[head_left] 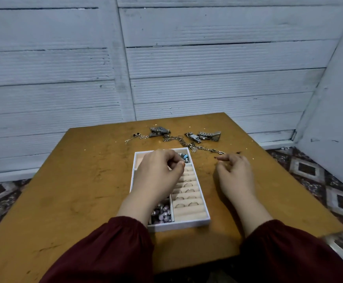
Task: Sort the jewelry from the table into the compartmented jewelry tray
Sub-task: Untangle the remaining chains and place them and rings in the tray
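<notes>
Nearest: two dark red gathered sleeves, left (109, 250) and right (284, 252), coming in from the bottom edge over an orange-brown scuffed wooden table (85, 180).

Between the forearms sits the white rectangular jewelry tray with beige velvet lining (183, 224), long side running away from the person.
- Near-left compartment: a heap of pink and purple glossy beads (162, 214).
- Right side: rows of beige velvet ring rolls (189, 213); several thin silver rings (193, 204) stand tucked between them.
- Far-right compartment: a small cluster of silver and blue charms (184, 157).

Left hand (158, 170) is over the far half of the tray, fingers curled in, thumb tip meeting the fingertips just beside the charm compartment. Cannot tell whether anything is pinched there.

Right hand (235, 172) is over bare table just right of the tray, fingers loosely curled and apart, nothing in them.

Beyond the tray, unsorted on the table: a silver link chain (189, 145) trailing toward the right hand, a thin chain with small dark beads (137, 136) at left, a silver metal wristwatch with a dark face (159, 130), and a second silver metal-band wristwatch (204, 136) further right.

Behind: a white grooved board wall (207, 58); patterned brown carpet (309, 170) on both sides.
</notes>
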The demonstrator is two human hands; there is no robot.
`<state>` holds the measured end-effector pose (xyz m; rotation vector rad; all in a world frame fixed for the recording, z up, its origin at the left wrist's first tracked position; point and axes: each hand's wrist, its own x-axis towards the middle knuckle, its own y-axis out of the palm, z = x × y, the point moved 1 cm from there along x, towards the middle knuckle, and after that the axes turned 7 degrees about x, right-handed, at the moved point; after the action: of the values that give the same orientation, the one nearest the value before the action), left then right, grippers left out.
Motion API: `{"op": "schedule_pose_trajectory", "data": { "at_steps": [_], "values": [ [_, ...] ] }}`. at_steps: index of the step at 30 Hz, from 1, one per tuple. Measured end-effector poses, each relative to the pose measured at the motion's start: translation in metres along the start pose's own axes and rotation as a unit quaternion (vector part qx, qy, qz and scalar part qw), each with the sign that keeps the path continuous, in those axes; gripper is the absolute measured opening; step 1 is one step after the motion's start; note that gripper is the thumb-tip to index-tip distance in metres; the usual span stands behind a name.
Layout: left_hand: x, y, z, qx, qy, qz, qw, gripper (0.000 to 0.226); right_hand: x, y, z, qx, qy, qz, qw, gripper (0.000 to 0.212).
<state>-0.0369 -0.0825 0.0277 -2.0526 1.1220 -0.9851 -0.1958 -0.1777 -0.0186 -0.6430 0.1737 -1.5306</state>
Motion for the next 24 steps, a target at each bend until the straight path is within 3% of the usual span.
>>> {"op": "schedule_pose_trajectory", "data": {
  "at_steps": [7,14,19,24],
  "values": [
    [0.048,0.007,-0.002,-0.021,0.021,0.042,0.999,0.01,0.03,-0.003,0.001,0.005,0.008,0.009,1.0,0.015],
    [0.098,0.016,0.019,-0.07,-0.011,0.075,0.995,0.008,0.073,0.023,0.016,-0.132,-0.024,0.149,0.98,0.008],
    [0.126,0.014,0.04,-0.106,-0.039,0.056,0.992,0.008,0.094,0.05,0.027,-0.174,-0.037,0.16,0.971,0.005],
    [0.147,0.014,0.069,-0.108,-0.071,0.024,0.991,0.007,0.109,0.073,0.033,-0.237,-0.005,0.159,0.958,0.017]
  ]
}}
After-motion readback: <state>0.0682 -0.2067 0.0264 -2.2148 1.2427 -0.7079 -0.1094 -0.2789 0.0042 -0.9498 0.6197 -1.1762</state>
